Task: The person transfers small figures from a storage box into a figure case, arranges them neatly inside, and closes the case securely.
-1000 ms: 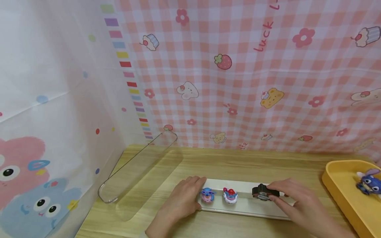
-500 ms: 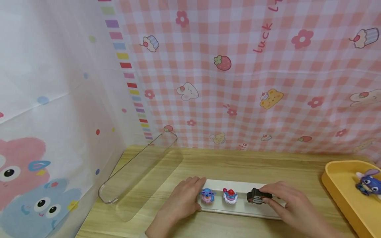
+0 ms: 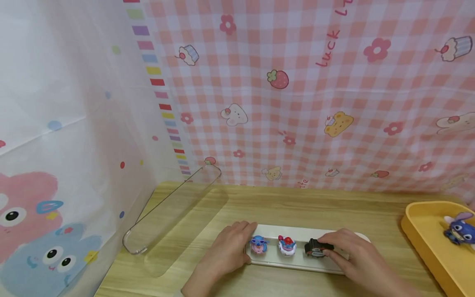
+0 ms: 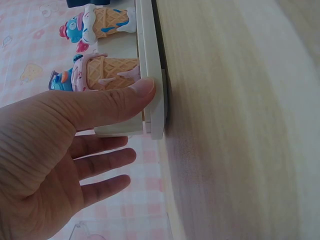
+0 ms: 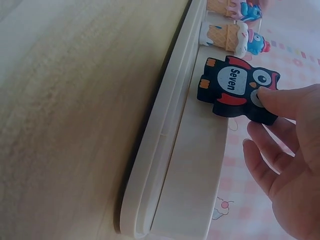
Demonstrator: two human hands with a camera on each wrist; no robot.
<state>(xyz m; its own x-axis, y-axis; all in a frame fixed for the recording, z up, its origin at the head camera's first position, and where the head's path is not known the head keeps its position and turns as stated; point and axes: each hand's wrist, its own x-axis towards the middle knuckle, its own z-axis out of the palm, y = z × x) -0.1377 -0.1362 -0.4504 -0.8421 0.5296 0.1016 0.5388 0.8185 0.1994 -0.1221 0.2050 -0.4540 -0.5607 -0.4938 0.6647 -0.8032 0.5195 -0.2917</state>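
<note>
A long white display base [image 3: 272,231] lies on the table, with two cone-shaped figures standing on it. The leftmost figure [image 3: 259,245] has a blue character in sunglasses on a pink-topped cone; the other figure [image 3: 287,246] has a white top with red on its head. At the base's left end, my left hand [image 3: 226,249] grips it, thumb on the front edge and fingers behind. My right hand [image 3: 358,253] pinches a black-and-red owl figure [image 5: 240,87] marked "Seven" by its head, upright over the base, right of the cones. Whether its feet touch the base I cannot tell.
A clear cover [image 3: 178,218] stands on the wooden table [image 3: 297,206] at the left. On the right is a yellow tray [image 3: 419,218] with a blue big-eared figure [image 3: 460,229] in it. Patterned cloth [image 3: 252,136] hangs behind the table.
My right hand has moved left along the base and slightly down with the owl figure, closer to the two cone figures. My left hand has stayed at the base's left end.
</note>
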